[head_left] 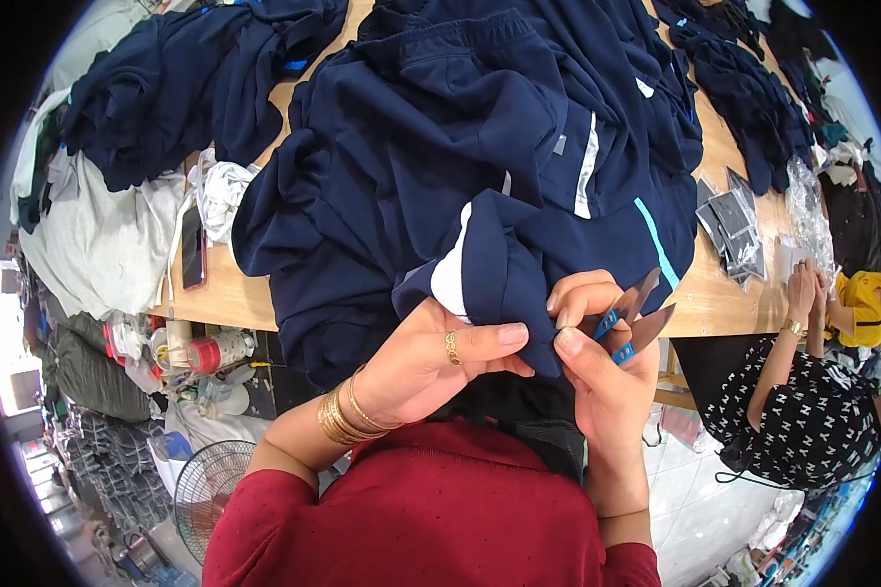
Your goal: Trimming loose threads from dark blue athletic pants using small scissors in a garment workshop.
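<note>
Both forearms reach up from below toward the worktop's near edge, elbows bent and set wide. The left hand point(450, 354), its wrist ringed by thin gold-coloured bangles point(341, 415), comes in on a slant from the lower left. Its thumb lies straight across a gathered fold of navy fabric with a curved white inset point(514, 264), pressing it against the fingers beneath.

The right hand point(612, 367) stands nearly upright, wrist below and palm turned inward. Its thumb and forefinger tips meet, pinching the right margin of the same fold just beside the left thumb. Small metal snips with blue grips point(618, 338) sit among its curled fingers, blades parted and pointing up and to the right. The fold is raised at the middle of the near edge, in front of a large heap of navy garments with white and light-blue strips point(431, 127), which hangs over that edge of the pale wooden worktop point(250, 301).

Toward the worktop's left end, near its front edge, lies a dark slim phone point(195, 249); toward the right end lie flat dark-grey packets in clear plastic point(731, 233).
</note>
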Motion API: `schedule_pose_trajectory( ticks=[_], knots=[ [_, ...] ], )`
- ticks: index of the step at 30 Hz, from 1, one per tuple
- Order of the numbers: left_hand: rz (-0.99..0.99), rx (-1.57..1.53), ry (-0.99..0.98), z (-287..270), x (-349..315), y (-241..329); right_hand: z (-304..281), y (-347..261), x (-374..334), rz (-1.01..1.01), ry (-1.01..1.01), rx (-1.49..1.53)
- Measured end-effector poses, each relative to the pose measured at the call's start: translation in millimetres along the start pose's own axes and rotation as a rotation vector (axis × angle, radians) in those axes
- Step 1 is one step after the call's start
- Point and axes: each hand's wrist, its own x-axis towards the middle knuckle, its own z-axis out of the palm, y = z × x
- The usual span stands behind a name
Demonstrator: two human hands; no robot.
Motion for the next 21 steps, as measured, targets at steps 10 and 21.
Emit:
schedule_pose_trajectory(
  ticks=[10, 21],
  knots=[
    [-0.037, -0.115, -0.015, -0.6, 2.7, -1.9, 0.0, 0.6, 0.2, 0.014, 0.017, 0.0],
    [0.211, 0.097, 0.13, 5.7, 5.1, -1.9, -0.7, 4.3, -3.5, -0.265, 0.157, -0.379]
  ],
)
